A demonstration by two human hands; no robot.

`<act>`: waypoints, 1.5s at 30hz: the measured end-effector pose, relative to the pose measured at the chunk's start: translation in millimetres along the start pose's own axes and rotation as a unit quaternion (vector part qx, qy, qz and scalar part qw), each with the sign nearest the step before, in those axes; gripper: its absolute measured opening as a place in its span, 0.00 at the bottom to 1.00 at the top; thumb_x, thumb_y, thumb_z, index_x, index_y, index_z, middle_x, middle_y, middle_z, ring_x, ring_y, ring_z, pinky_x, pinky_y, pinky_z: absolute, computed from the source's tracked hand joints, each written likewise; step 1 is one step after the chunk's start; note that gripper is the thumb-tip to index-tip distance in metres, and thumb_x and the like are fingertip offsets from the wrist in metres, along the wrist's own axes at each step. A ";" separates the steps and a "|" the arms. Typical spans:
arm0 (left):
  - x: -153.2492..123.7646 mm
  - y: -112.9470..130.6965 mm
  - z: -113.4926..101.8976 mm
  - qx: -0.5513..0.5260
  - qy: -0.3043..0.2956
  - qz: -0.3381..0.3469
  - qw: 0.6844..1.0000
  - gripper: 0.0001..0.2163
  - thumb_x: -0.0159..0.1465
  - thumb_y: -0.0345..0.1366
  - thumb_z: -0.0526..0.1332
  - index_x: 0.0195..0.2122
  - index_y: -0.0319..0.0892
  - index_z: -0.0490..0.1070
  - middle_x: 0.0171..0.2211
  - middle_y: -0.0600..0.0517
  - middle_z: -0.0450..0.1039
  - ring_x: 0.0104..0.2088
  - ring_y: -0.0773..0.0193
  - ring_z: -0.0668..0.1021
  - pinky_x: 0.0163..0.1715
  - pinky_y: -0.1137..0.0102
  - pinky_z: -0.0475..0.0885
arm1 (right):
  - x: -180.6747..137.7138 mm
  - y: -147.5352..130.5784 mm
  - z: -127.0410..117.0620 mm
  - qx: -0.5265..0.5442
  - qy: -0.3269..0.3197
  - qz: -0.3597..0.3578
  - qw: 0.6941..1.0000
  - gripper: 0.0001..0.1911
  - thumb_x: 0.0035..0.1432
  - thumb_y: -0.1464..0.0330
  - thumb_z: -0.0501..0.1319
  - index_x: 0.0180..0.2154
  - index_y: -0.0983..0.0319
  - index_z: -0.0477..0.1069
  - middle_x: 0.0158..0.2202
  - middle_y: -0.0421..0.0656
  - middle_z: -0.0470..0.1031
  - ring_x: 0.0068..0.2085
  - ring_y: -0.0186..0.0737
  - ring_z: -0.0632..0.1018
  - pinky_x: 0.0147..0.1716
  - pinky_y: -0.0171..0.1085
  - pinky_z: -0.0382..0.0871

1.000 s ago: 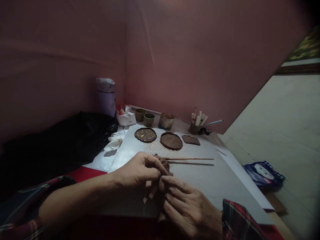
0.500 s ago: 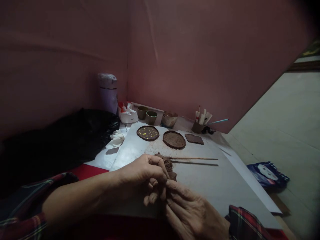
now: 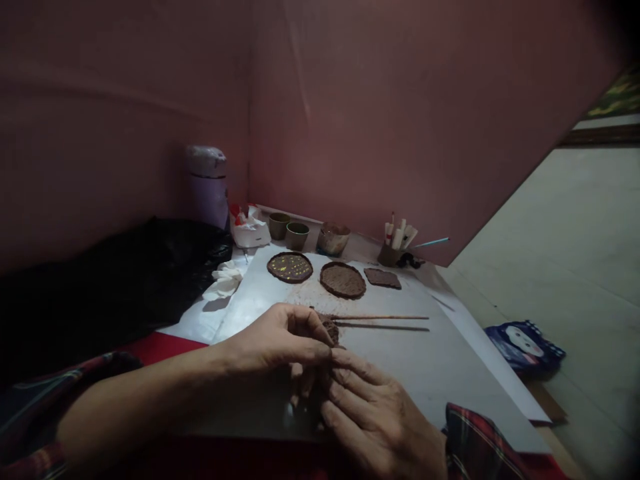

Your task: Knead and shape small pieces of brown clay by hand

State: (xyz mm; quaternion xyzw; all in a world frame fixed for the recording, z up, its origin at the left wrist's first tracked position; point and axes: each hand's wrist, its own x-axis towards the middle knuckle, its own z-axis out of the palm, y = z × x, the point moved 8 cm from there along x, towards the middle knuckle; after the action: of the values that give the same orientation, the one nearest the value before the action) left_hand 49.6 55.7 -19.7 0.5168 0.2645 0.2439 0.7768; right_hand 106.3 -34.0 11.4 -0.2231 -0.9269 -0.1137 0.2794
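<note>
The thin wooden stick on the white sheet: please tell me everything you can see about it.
The thin wooden stick is long, straight and light brown, and looks like plain wood. It lies flat on the white sheet, pointing left to right, and casts a dark shadow just in front of it. Its left end reaches the small brown clay lump; whether they touch is unclear. No hand holds it.

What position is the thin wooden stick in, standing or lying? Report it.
Lying flat: the wooden stick rests lengthwise on the grey sheet, its shadow beside it.
</note>
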 end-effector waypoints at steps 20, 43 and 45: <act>0.3 4.8 -7.7 0.090 0.062 0.023 0.994 0.06 0.51 0.30 0.66 0.30 0.34 0.73 0.20 0.56 0.71 0.18 0.74 0.69 0.18 0.78 0.62 | 2.5 7.2 -2.3 0.033 -0.004 0.018 0.999 0.12 0.63 0.76 0.52 0.35 0.67 0.74 0.30 0.46 0.79 0.40 0.39 0.79 0.55 0.43 0.68; 2.0 11.2 -21.2 0.079 0.096 0.070 0.990 0.10 0.53 0.38 0.66 0.28 0.35 0.69 0.24 0.54 0.71 0.23 0.71 0.70 0.25 0.76 0.65 | -2.1 11.5 -10.2 -0.084 -0.002 0.022 0.996 0.19 0.65 0.76 0.46 0.53 0.73 0.68 0.58 0.51 0.66 0.63 0.48 0.61 0.58 0.49 0.63; 3.1 8.0 -17.5 0.071 0.074 0.062 0.993 0.13 0.56 0.42 0.65 0.27 0.36 0.67 0.20 0.56 0.68 0.20 0.73 0.67 0.21 0.77 0.61 | -3.9 12.8 -9.1 -0.080 -0.002 0.029 0.996 0.20 0.64 0.77 0.46 0.54 0.73 0.66 0.59 0.51 0.66 0.63 0.48 0.60 0.58 0.49 0.61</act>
State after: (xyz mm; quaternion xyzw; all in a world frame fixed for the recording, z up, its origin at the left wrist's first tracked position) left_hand 39.4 72.3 -18.4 0.5667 0.3047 0.3099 0.7000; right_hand 119.5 -27.3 17.7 -0.2718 -0.9085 -0.1786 0.2623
